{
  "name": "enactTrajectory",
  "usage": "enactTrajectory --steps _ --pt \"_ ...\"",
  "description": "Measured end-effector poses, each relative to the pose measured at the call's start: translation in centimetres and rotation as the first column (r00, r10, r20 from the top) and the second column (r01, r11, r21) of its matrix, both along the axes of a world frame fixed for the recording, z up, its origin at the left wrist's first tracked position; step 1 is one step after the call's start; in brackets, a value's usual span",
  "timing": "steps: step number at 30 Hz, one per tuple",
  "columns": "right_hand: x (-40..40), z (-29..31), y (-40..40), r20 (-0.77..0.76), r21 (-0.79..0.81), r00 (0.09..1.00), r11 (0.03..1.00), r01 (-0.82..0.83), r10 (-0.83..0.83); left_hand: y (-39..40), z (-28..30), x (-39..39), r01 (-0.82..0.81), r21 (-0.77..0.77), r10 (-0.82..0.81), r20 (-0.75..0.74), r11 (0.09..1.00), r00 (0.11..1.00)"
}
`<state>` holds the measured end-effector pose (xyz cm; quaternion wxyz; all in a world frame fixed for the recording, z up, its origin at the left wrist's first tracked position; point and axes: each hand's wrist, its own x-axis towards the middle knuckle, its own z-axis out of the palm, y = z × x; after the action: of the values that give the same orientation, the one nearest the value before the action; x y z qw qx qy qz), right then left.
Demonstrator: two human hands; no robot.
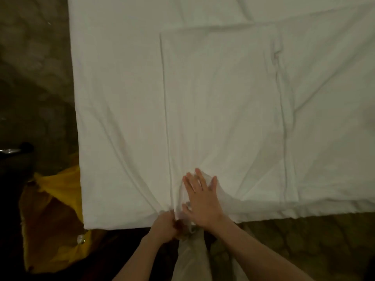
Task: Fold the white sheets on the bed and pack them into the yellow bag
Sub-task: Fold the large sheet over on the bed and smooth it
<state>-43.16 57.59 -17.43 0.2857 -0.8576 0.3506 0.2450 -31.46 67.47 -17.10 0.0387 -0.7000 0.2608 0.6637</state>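
Two hands work the white sheet (221, 102): left hand (162, 226) grips its bunched edge, right hand (200, 197) presses flat, fingers spread.

Folded sheet on the bed, bag down at my left.

The folded sheet (221, 102) lies on the bed (117, 98), right of its left edge. My right hand (200, 197) rests flat on its near edge; my left hand (162, 226) grips cloth just beside it. The bag (52, 216) sits on the floor (32, 67), left of the bed's near corner.
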Motion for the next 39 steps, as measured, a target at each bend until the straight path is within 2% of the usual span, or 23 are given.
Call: enactTrajectory --steps 1,3,5,8,11,16,19,23,27,30,35,39 --pt "0.7 1.1 -1.1 0.032 0.009 0.998 0.998 0.062 -0.062 0.3 0.0 0.4 0.089 0.020 -0.088 -0.027 0.996 0.996" --pt "2.7 2.2 -4.5 0.108 0.026 0.964 0.970 0.241 -0.242 -0.5 -0.6 2.0 0.077 0.003 -0.077 -0.035 0.997 0.996" --pt "4.9 2.9 -8.5 0.132 0.042 0.917 0.926 0.374 -0.376 -3.5 -0.8 4.1 -0.104 -0.034 0.106 0.041 0.994 0.994" --pt "9.2 3.0 -12.3 0.133 0.048 0.873 0.883 0.467 -0.469 -8.7 -0.1 6.3 -0.399 -0.149 0.414 0.086 0.905 0.906" --pt "12.7 2.7 -12.9 0.101 0.069 0.872 0.878 0.473 -0.478 -11.9 0.7 6.0 -0.524 -0.245 0.547 0.035 0.816 0.836" --pt "14.0 2.9 -13.8 0.115 0.093 0.833 0.841 0.533 -0.541 -14.6 3.2 1.8 -0.443 -0.513 0.462 -0.099 0.735 0.881" --pt "13.0 3.5 -17.2 0.185 -0.004 0.845 0.860 0.510 -0.501 -16.1 5.2 -0.6 -0.401 -0.559 0.405 -0.124 0.726 0.906" --pt "9.7 6.1 -24.7 0.276 -0.113 0.853 0.866 0.487 -0.443 -18.7 6.7 -4.6 -0.300 -0.579 0.273 -0.136 0.758 0.952" --pt "4.0 9.0 -32.3 0.435 -0.142 0.786 0.828 0.542 -0.440 -22.5 8.0 -11.3 -0.298 -0.612 0.227 -0.193 0.733 0.955" --pt "-2.2 9.4 -37.9 0.483 -0.188 0.749 0.782 0.594 -0.453 -26.4 9.5 -17.8 -0.325 -0.636 0.208 -0.254 0.699 0.945" --pt "-13.1 8.2 -45.9 0.533 -0.079 0.605 0.677 0.732 -0.592 -33.7 9.8 -28.4 -0.296 -0.628 0.145 -0.281 0.720 0.949" --pt "-20.5 5.3 -50.1 0.538 0.014 0.498 0.598 0.801 -0.680 -38.3 7.2 -35.1 -0.218 -0.593 0.079 -0.252 0.775 0.964"
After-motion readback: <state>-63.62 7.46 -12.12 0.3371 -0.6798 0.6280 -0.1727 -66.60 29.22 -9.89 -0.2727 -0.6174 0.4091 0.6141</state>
